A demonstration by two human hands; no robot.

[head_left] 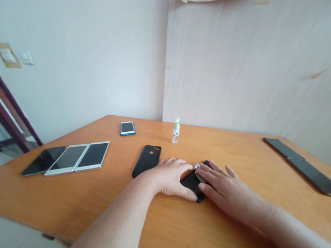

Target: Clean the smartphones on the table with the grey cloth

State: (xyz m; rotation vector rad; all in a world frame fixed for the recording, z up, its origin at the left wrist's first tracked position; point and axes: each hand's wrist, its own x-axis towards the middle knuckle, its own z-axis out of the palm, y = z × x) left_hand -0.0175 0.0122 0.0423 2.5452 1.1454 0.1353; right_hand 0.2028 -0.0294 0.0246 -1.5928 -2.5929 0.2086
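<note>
A black phone point(191, 182) lies on the wooden table, partly hidden under my hands. My left hand point(172, 178) steadies it from the left, with the thumb at its near edge and the fingers at its far side. My right hand point(224, 184) presses on the phone's surface, a small whitish wipe point(197, 167) showing under its fingertips. Just left of the phone is a black phone case point(147, 159), inner side up, partly behind my left hand. A small clear spray bottle point(175, 131) with a pale green top stands upright beyond both hands.
Two white phones point(67, 159) point(92, 156) and a black tablet-like device point(43, 160) lie side by side at left. A blue-edged phone point(127, 128) rests near the back of the table point(117, 212). Long dark flat items point(313, 173) lie along the right edge, by the wall.
</note>
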